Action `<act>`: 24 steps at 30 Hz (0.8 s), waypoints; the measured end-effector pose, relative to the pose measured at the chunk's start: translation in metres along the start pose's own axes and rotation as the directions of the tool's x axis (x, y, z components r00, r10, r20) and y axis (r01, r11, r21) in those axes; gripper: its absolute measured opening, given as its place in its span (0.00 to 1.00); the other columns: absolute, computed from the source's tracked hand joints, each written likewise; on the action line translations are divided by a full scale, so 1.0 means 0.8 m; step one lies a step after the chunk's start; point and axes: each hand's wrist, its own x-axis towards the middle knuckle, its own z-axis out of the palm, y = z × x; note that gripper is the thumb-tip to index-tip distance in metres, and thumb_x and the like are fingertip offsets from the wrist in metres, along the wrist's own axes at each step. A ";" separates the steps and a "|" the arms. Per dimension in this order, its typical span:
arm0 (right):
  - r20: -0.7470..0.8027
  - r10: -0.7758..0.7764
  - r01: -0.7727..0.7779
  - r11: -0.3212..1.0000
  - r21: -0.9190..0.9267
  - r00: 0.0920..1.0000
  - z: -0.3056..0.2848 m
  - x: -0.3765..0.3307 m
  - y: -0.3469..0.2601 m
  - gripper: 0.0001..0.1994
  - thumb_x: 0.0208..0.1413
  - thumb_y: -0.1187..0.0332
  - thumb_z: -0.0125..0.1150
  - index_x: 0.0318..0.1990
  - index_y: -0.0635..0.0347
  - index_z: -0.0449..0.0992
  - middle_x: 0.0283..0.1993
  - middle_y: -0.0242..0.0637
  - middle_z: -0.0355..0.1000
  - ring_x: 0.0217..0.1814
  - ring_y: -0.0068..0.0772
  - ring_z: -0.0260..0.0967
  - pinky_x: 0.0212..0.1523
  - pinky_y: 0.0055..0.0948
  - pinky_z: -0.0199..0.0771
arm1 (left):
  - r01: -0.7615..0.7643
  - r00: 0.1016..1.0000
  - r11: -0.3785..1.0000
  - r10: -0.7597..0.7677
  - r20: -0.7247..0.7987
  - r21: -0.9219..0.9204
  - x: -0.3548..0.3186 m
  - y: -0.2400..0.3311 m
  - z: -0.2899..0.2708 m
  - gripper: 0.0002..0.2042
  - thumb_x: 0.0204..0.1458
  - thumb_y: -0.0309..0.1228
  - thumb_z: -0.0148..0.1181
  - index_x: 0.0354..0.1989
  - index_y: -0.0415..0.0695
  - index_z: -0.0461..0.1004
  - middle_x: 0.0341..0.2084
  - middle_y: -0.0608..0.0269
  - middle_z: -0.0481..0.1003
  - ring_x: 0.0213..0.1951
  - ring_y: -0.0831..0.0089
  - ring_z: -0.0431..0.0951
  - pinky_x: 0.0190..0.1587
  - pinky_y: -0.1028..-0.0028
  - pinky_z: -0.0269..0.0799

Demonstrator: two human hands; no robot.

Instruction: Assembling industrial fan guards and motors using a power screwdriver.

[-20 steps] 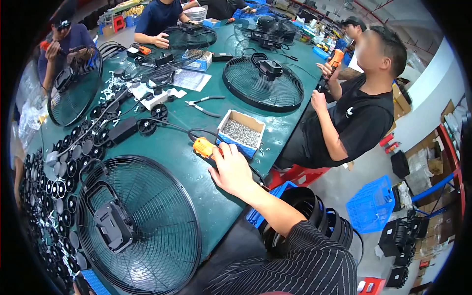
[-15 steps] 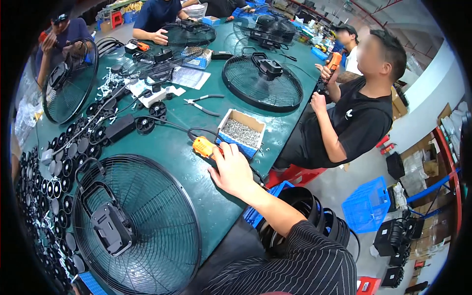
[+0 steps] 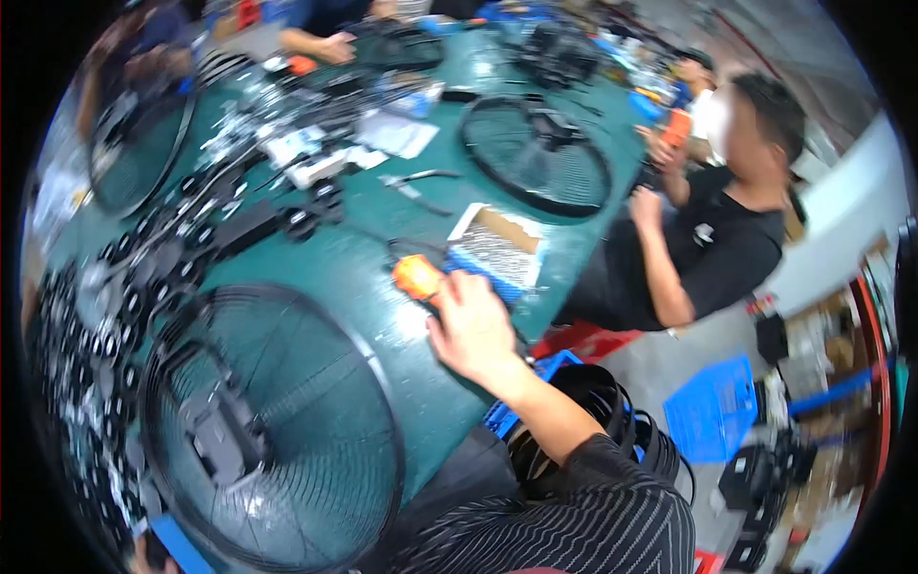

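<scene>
My right hand (image 3: 473, 330) reaches across the green table. Its fingers are closed around an orange-and-black power screwdriver (image 3: 417, 276), whose orange end points left. Right beside it stands a small blue-and-white carton (image 3: 488, 273) of small metal screws. Down at the lower left rim, a small part of my left hand (image 3: 153, 555) shows next to a blue box edge (image 3: 182, 545); its fingers cannot be made out. Between my hands lies a round black wire fan guard (image 3: 382, 402) with a dark motor housing (image 3: 225, 435) on it.
Black round parts (image 3: 86, 354) crowd the table's left side. Pliers (image 3: 421, 182), papers (image 3: 397, 134) and another fan guard (image 3: 535, 153) lie farther back. A person in black (image 3: 727, 249) sits at right, holding an orange tool. A blue crate (image 3: 712, 407) stands on the floor.
The view has shifted slightly and blurred, so the table things sit farther right. My right hand stays at the orange screwdriver. Part of my left hand has come in at the lower left.
</scene>
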 end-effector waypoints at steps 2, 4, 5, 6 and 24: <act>-0.026 -0.035 0.033 0.997 -0.066 0.999 0.000 -0.002 0.004 0.19 0.41 0.71 0.66 0.43 0.66 0.72 0.44 0.49 0.69 0.46 0.54 0.67 0.48 0.46 0.70 | 0.293 0.949 0.929 -0.252 0.191 -0.228 0.004 -0.017 0.004 0.23 0.42 0.29 0.63 0.50 0.37 0.76 0.43 0.45 0.77 0.46 0.57 0.77 0.49 0.65 0.72; -0.062 -0.095 0.089 0.992 -0.092 0.994 0.004 -0.007 -0.002 0.20 0.45 0.69 0.67 0.47 0.65 0.72 0.48 0.51 0.71 0.51 0.55 0.68 0.53 0.48 0.69 | 0.201 0.968 0.962 -0.166 0.190 -0.183 0.005 -0.034 -0.002 0.25 0.38 0.30 0.61 0.49 0.33 0.76 0.40 0.46 0.80 0.43 0.62 0.81 0.49 0.66 0.75; -0.072 -0.154 0.147 0.985 -0.091 0.985 0.004 -0.012 -0.006 0.23 0.49 0.67 0.67 0.52 0.66 0.71 0.53 0.53 0.70 0.57 0.56 0.66 0.57 0.48 0.68 | 0.330 0.900 0.898 -0.206 0.385 -0.290 0.005 -0.046 -0.016 0.27 0.38 0.33 0.63 0.50 0.34 0.77 0.45 0.46 0.79 0.47 0.60 0.80 0.51 0.65 0.74; -0.051 -0.133 0.127 0.986 -0.107 0.990 0.006 -0.015 -0.007 0.25 0.52 0.66 0.65 0.57 0.66 0.70 0.55 0.55 0.69 0.60 0.57 0.64 0.60 0.48 0.66 | 0.210 0.933 0.925 -0.093 0.348 -0.317 0.005 -0.049 -0.023 0.28 0.38 0.34 0.64 0.52 0.35 0.76 0.47 0.47 0.79 0.49 0.59 0.79 0.52 0.64 0.74; -0.065 -0.026 0.024 0.999 -0.032 0.998 0.000 -0.002 -0.023 0.28 0.43 0.69 0.71 0.52 0.67 0.69 0.51 0.51 0.65 0.52 0.54 0.64 0.52 0.44 0.69 | 0.326 0.912 0.945 -0.314 -0.265 0.002 -0.040 0.001 0.060 0.30 0.40 0.33 0.66 0.55 0.39 0.68 0.42 0.40 0.77 0.42 0.42 0.78 0.47 0.54 0.73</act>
